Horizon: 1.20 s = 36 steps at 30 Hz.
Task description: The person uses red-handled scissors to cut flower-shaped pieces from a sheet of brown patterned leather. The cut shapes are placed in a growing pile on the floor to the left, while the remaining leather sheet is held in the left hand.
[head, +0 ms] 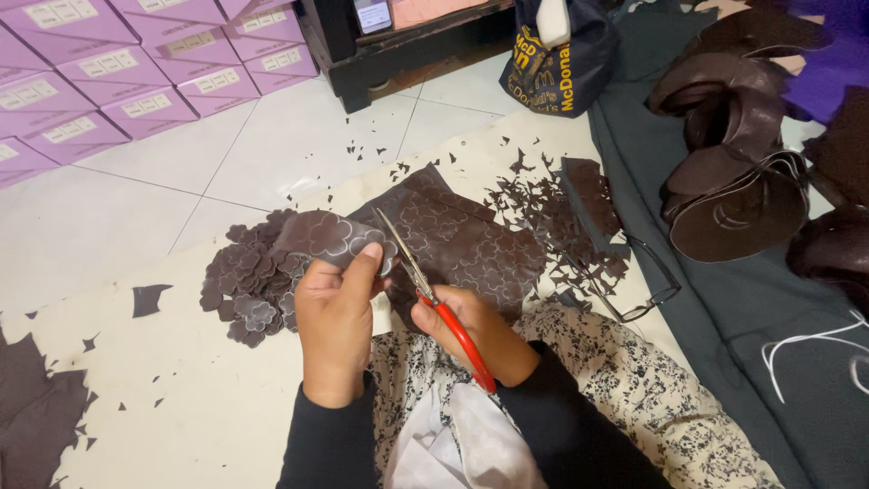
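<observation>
Scissors (pixel 425 288) blades point up-left, handles down-right.

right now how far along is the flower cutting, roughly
Done: a pile of cut-out flower shapes lies on the floor, with trimmings scattered around. In hand: the left hand holds a marked brown piece while the right hand works red-handled scissors along it. Left: the brown sheet with outlined flowers remains uncut.
</observation>
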Motion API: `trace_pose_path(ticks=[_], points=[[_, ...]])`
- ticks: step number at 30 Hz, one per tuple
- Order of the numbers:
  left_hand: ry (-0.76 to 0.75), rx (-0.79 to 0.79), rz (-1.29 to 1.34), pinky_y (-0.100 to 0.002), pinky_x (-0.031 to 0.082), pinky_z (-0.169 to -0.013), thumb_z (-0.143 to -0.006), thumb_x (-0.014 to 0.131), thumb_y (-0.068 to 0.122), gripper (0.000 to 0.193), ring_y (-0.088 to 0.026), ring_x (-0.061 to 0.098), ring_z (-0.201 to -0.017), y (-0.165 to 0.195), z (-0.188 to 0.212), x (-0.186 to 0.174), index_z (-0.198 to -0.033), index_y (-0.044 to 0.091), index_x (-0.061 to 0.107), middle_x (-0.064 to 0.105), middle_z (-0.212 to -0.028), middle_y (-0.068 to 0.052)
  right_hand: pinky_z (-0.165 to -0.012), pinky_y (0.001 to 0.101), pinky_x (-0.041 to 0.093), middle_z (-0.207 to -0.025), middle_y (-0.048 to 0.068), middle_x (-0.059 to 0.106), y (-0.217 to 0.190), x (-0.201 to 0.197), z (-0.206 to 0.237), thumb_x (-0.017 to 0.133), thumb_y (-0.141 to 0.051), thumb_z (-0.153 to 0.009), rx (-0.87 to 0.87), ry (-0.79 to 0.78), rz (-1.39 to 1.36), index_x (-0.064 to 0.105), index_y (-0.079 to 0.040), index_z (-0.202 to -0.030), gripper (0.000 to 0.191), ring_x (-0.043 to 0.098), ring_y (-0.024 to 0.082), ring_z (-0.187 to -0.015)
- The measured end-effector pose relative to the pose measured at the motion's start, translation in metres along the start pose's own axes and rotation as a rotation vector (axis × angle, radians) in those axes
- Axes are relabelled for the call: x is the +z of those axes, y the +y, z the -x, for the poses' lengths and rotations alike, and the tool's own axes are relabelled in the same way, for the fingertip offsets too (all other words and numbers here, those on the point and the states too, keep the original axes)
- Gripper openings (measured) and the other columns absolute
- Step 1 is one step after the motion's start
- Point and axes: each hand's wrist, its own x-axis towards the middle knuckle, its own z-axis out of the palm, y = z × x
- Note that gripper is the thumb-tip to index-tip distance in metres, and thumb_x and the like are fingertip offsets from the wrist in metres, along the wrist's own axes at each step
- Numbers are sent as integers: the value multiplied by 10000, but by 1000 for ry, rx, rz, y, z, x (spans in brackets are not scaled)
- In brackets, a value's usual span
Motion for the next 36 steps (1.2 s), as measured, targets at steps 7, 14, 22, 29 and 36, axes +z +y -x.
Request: trace_pose_path(ticks=[7,14,22,29,36], points=[[-16,-13,8,-265,545,-721,-963,667,112,118,-106,702,-851,0,1,-1,-1050,43,706,745,-982,-30,-572,250,371,-710,-70,480,-3,0,0,580,-440,-1012,24,-3,-62,645,-26,-935,426,418,52,-660],[-19,49,23,-258,558,-724,-991,660,111,119,-91,675,-863,1,1,-1,-1078,38,695,726,-1000,-24,-548,263,379,-656,-65,464,-1,0,-1,599,-446,-997,24,11,54,641,-38,-871,430,419,56,-627],[-85,97,-17,-293,620,-816,-983,651,54,122,-104,695,-872,3,4,5,-1080,-11,686,730,-1000,-58,-559,252,377,-693,-76,467,3,-2,1,582,-429,-1005,-12,2,7,604,-68,-872,385,416,45,-652],[-77,131,-6,-297,622,-845,-994,655,45,109,-106,689,-869,3,5,5,-1070,-30,678,721,-1000,-62,-560,250,354,-703,-81,440,6,0,0,590,-446,-1012,-1,-7,-70,575,-72,-831,416,387,42,-660],[-103,161,-1,-271,576,-863,-1005,633,36,109,-91,668,-912,8,7,4,-1102,-10,655,708,-1026,-43,-542,244,330,-695,-78,430,4,-4,-1,610,-412,-1012,41,-58,-97,583,-67,-830,391,371,41,-637]])
